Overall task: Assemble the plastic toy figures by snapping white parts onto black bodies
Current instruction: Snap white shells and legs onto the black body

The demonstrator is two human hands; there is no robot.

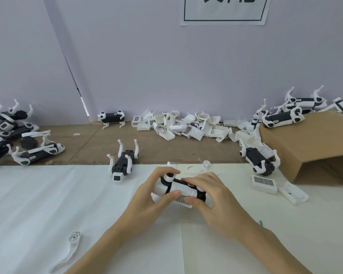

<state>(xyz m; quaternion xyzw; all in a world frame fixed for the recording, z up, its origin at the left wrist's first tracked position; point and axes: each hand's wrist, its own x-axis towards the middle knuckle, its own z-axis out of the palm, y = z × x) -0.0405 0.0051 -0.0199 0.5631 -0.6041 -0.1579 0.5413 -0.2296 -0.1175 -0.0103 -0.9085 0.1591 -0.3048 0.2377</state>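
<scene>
Spreading beyond the grip, the surface (48, 194) carries a cardboard box (315, 147) off to its right and a heap of white parts (186, 125) past it, by the wall. Within the grip lies the black body (183, 185), its long axis running from the left hand (152, 196) to the right hand (212, 196), so both are equally near. Both hands curl closed on it, thumbs pressing a white cover (183, 195) against its near side.

Bright, even, soft-shadowed light; wide-angle bending at edges
</scene>
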